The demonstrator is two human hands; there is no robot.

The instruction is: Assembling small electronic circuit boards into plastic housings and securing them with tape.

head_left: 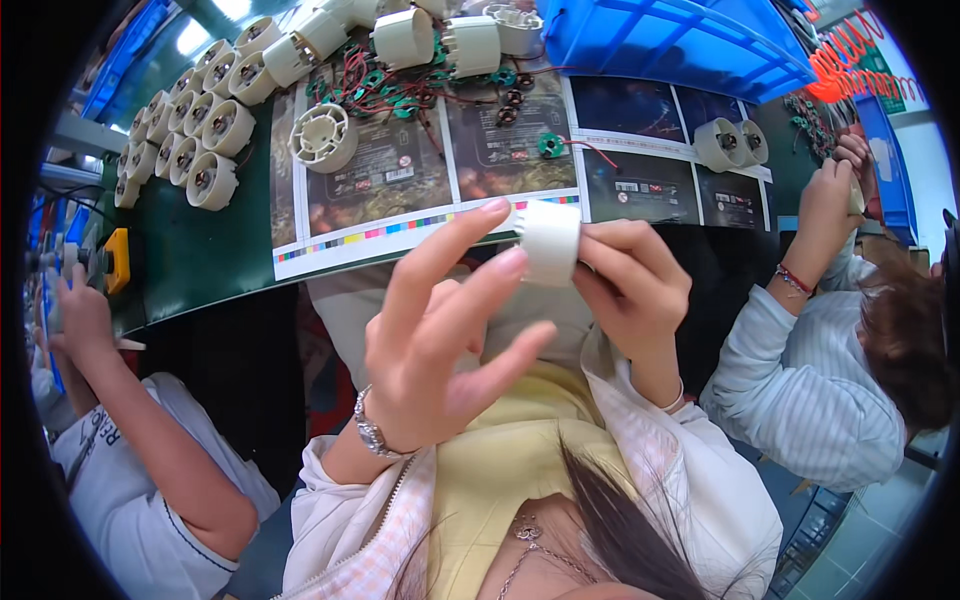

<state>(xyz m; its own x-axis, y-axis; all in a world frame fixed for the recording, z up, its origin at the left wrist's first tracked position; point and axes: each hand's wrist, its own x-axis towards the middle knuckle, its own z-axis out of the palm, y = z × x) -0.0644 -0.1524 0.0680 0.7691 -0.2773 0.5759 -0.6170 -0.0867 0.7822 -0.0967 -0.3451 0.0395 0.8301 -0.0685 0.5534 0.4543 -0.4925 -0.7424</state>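
A white plastic cylindrical housing [550, 243] is held up in front of the table's near edge, its toothed rim turned left. My right hand [640, 285] grips it from the right, with the fingertips at its far end, partly hidden. Beside the toothed rim is my left hand [435, 330], its fingers spread and slightly bent; the index and middle fingertips are close to the housing, and I cannot tell whether they touch it. Beyond my hands, on printed sheets, lie a similar white housing [324, 138] and a small green circuit board [551, 146] with red wires.
Many white housings [212, 180] stand in rows at the left. A tangle of green boards and red wires [375, 88] lies at the back. A blue crate [680, 45] stands behind, with two housings [722, 145] before it. Co-workers [810, 360] sit on both sides.
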